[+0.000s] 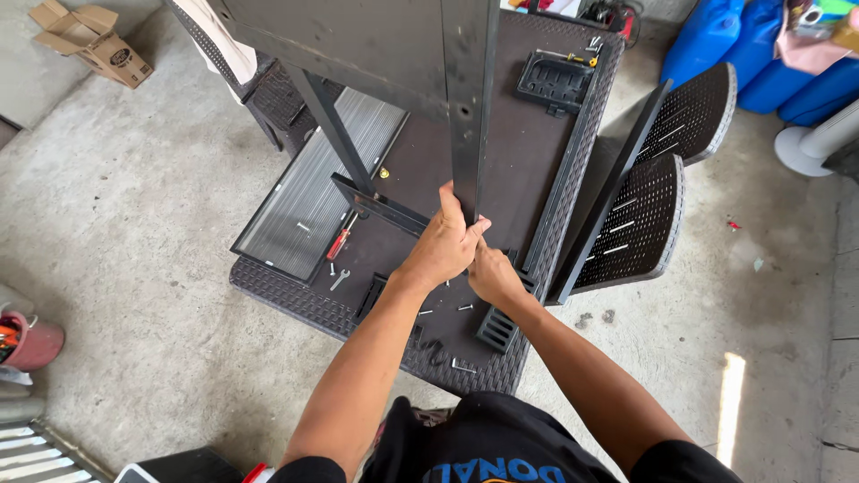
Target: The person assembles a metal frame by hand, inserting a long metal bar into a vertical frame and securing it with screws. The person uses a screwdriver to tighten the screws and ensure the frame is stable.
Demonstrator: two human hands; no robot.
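At the upper left of the frame an open cardboard box [89,40] sits on the rough grey concrete floor [143,206]. Right of it, left of centre, a ribbed, silvery glass panel [318,183] in a thin dark frame lies flat on the upturned brown table [528,170], whose edges have a woven, wicker-like texture. At the panel's lower edge lie a red-handled screwdriver [341,239] and a small flat metal wrench [339,280], with a few loose screws [464,307] scattered on the smooth board further right.

In the centre, my left hand [441,250] is wrapped tight around the lower end of a flat, dark metal bar [472,98] that rises steeply toward the top of the frame. My right hand [494,275] is just beside and under it, touching it, fingers curled at the same end of the bar; I cannot tell how firmly it holds. A slotted black plastic bracket [497,327] lies just below my right hand.

Further right, two curved, perforated brown chair panels [667,179] stand off the table's edge, and blue plastic jerrycans [716,36] fill the upper right corner.
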